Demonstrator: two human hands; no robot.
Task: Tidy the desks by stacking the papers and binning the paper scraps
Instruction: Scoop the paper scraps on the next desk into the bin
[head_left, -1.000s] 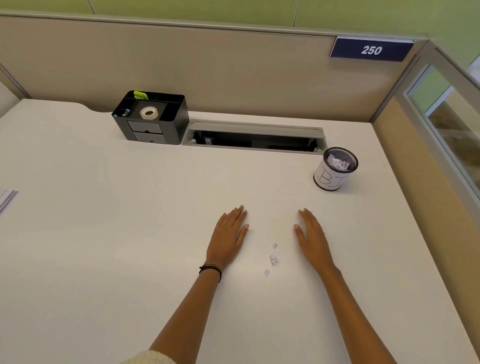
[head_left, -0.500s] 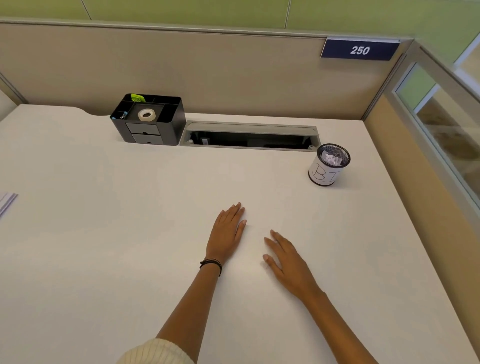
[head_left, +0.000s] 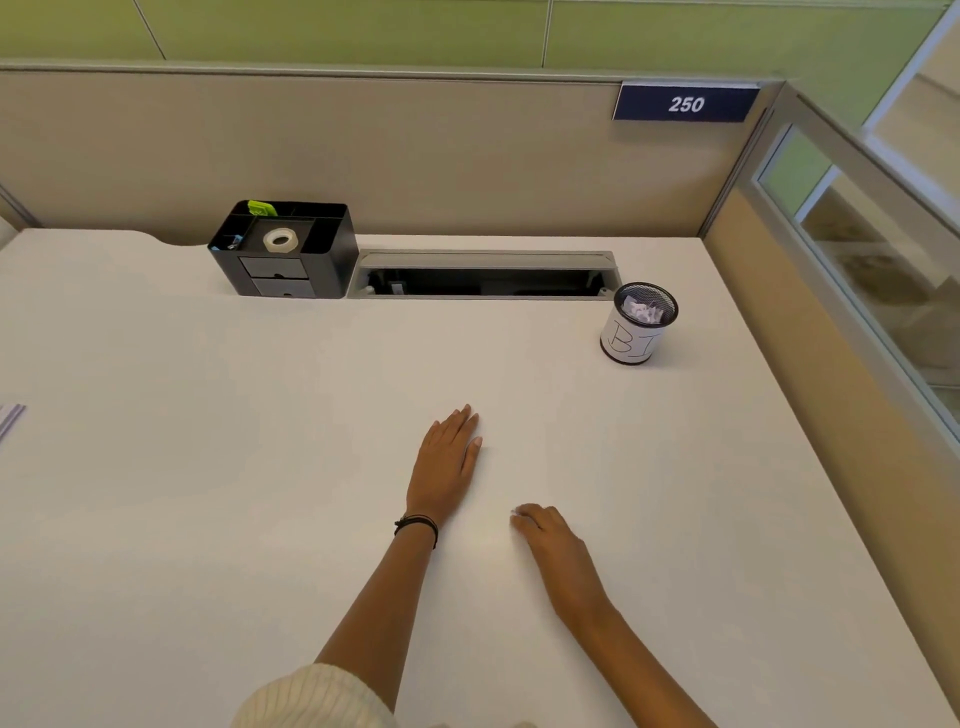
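My left hand (head_left: 447, 457) lies flat on the white desk (head_left: 208, 467), fingers together, holding nothing. My right hand (head_left: 550, 545) rests nearer to me with its fingers curled under. A speck of white paper scrap (head_left: 515, 514) shows at its fingertips; the rest is hidden under the hand. No loose scraps show on the desk between my hands. The bin (head_left: 636, 338), a black mesh cup with a white label, stands at the far right with crumpled scraps (head_left: 643, 310) inside. The edge of a paper stack (head_left: 10, 418) peeks in at the far left.
A black desk organizer (head_left: 311, 260) with a tape roll (head_left: 280, 240) stands at the back. Beside it runs an open grey cable tray (head_left: 483, 275). Beige partitions (head_left: 415, 156) close the desk at the back and right, with a glass panel (head_left: 872, 249) further right.
My right hand slid left and toward me over the three small scraps, then curled its fingers; the scraps no longer show on the desk. My left hand stayed flat in place.
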